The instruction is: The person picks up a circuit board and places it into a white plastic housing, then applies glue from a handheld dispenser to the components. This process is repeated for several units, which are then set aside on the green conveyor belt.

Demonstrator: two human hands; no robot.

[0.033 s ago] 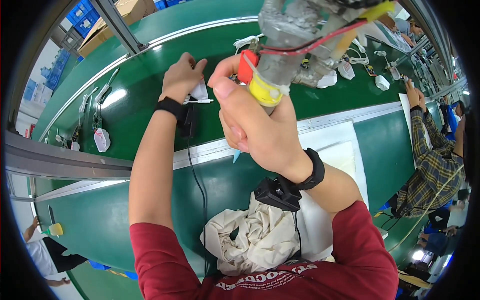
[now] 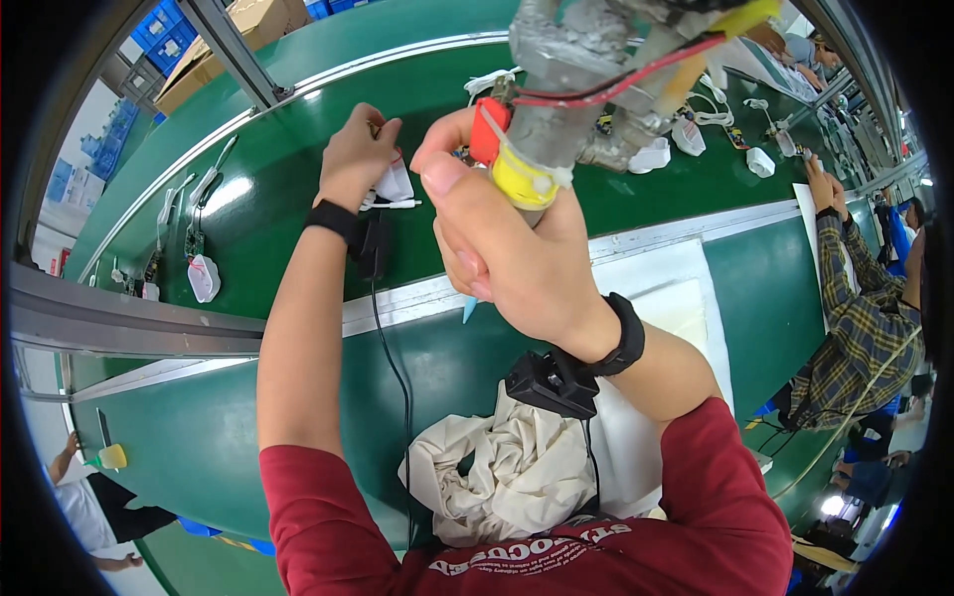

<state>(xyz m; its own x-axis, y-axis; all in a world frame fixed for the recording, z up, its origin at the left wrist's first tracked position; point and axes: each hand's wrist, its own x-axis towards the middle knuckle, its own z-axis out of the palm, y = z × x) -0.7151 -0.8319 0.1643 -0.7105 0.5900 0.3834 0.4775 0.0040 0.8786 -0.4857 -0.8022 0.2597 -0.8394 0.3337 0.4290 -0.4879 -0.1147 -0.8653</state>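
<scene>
the right hand (image 2: pixel 512 248), just above the clock's centre, is wrapped firmly round a grey, residue-coated tool with a yellow band (image 2: pixel 545 139), which reaches up toward 12 o'clock; a red block (image 2: pixel 488 129) and red and black wires sit on it. a pale blue pointed tip (image 2: pixel 470 310) pokes out below that hand. at 11 o'clock the left hand (image 2: pixel 356 159) is half curled beside a white plastic housing (image 2: pixel 396 183) on the glossy green worktop (image 2: pixel 283 189); whether its fingers pinch anything, i cannot tell. a white cable end (image 2: pixel 399 205) lies just below the housing. crumpled cream cloth (image 2: pixel 507 472) lies at 6 o'clock.
</scene>
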